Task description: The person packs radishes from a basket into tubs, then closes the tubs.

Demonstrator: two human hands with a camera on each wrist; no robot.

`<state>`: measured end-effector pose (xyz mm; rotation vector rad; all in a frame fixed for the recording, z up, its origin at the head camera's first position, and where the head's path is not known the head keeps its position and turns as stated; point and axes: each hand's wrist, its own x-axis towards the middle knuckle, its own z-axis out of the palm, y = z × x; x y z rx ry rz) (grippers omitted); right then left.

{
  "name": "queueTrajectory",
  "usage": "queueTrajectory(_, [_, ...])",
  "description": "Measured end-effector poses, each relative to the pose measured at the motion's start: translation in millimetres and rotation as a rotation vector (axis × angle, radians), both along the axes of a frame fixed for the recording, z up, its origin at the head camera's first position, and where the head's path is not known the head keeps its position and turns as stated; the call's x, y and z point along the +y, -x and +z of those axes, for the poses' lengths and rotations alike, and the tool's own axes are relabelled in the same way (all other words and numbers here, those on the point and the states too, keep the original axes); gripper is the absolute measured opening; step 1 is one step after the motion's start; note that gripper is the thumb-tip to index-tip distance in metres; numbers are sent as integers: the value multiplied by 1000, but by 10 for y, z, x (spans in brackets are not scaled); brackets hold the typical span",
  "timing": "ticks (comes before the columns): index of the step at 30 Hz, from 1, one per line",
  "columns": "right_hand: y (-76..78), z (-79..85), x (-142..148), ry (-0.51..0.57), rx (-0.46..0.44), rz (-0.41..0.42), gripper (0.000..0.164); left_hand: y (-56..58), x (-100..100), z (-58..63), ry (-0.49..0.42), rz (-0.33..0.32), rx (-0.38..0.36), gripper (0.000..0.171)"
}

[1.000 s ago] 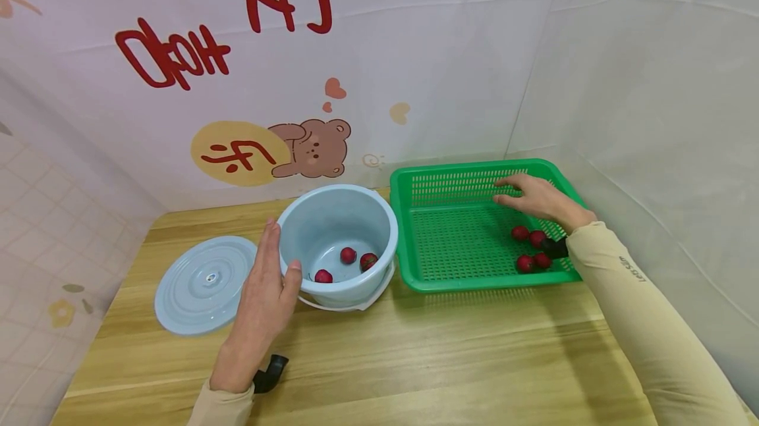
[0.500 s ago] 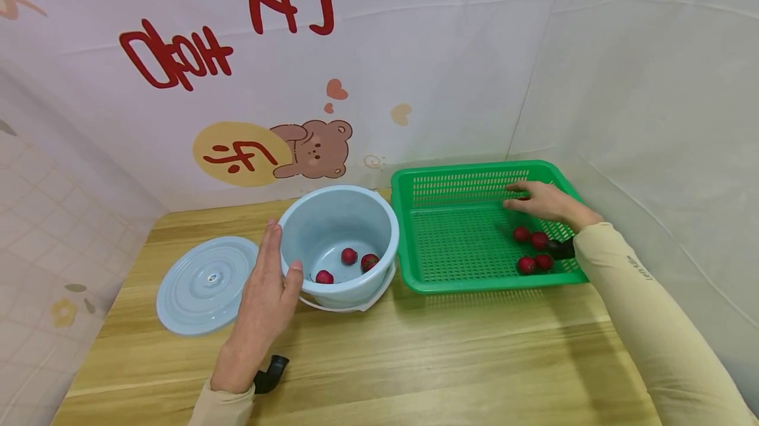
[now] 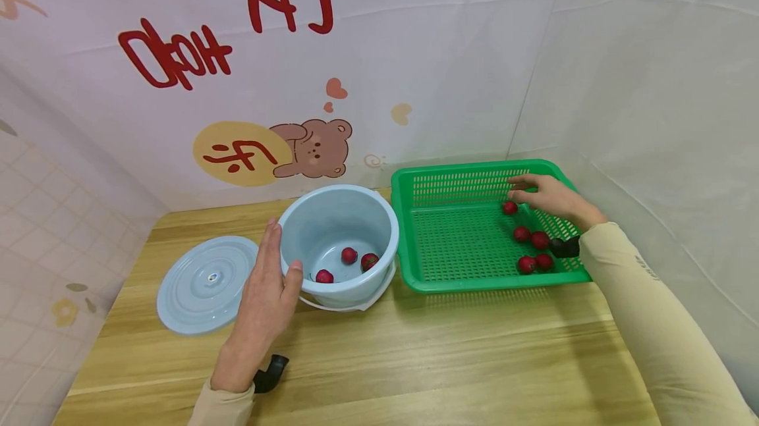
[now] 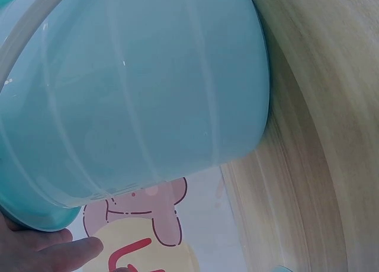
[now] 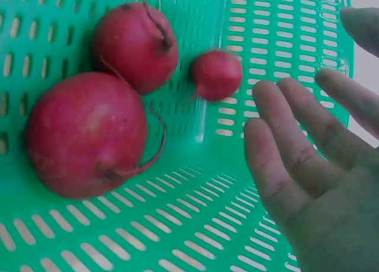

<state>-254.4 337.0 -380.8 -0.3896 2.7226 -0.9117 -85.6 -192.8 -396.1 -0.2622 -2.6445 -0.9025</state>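
Right grip [image 3: 548, 197]: inspected from the head view, fingers loosely parted, nothing held. I have it over the far right corner of the green basket [image 3: 456, 241], its fingertips just beside a lone radish [image 3: 509, 208]. The other four radishes [image 3: 522, 234] sit nearer the basket's right edge, close to my black wrist mount [image 3: 564, 247]. Left grip [image 3: 267, 294]: fingers straight, holding nothing, alongside the bucket [image 3: 332, 212], which stands near the counter [image 3: 462, 360]'s far edge with three radishes [image 3: 348, 255] inside. Its lid [image 3: 196, 294] lies flat by the counter's left edge.

Left wrist view: bucket wall and handle fill most of the field. My fingers show at the lip; contact cannot be confirmed.

Right wrist view: my fingers are extended and well spread, and a gap shows between them and the lone radish, which lies by a slotted basket wall. Two radishes in the foreground carry thin, trailing roots.

Risks noted, in my judgement: an off-centre pinch on so round a radish could send it rolling along the wall; a low wrist could let the mount knock the neighbouring radishes; roots might snag in the slots; and a careless push by my left grip could shift the bucket.
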Motion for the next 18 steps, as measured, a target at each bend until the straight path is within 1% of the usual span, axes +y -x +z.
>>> queueTrajectory(6, [42, -1, 49, 49, -35, 2, 63, 0, -2, 10, -2, 2, 1, 68])
queueTrajectory(12, [68, 46, 45, 79, -144, 20, 64, 1, -3, 14, 0, 4, -7, 68])
queueTrajectory(18, [123, 22, -5, 84, -196, 64, 62, 5, -6, 5, 10, 6, -7, 68])
